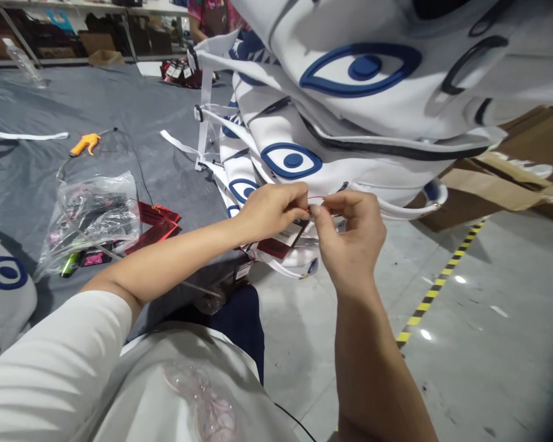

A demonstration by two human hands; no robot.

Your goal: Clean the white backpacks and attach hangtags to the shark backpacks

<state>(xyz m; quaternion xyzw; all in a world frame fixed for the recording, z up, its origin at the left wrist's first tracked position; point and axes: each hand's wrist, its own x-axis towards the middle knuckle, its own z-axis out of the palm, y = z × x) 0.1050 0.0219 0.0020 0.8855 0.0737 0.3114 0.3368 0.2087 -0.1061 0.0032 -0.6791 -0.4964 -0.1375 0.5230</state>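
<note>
— Two hands, close together! Leftmost, left hand (274,212) curled, thumb and forefinger pinched on the red cord (317,197).
— Just below?
— A dark-and-red tag (274,247), beneath the fingers. Probably stiff card, light, easily creased; best taken by the edges.
— And the cord?
— Right between the hands, in front of the white bags (341,169). Looks thin, limp, likely slippery; best nipped tightly at two points. No ends in sight.
— Farther right?
— Right hand (352,239), thumb and forefinger nearly meeting on the cord, other fingers loosely bent. Likely fingertip work, hardly any weight!
</note>
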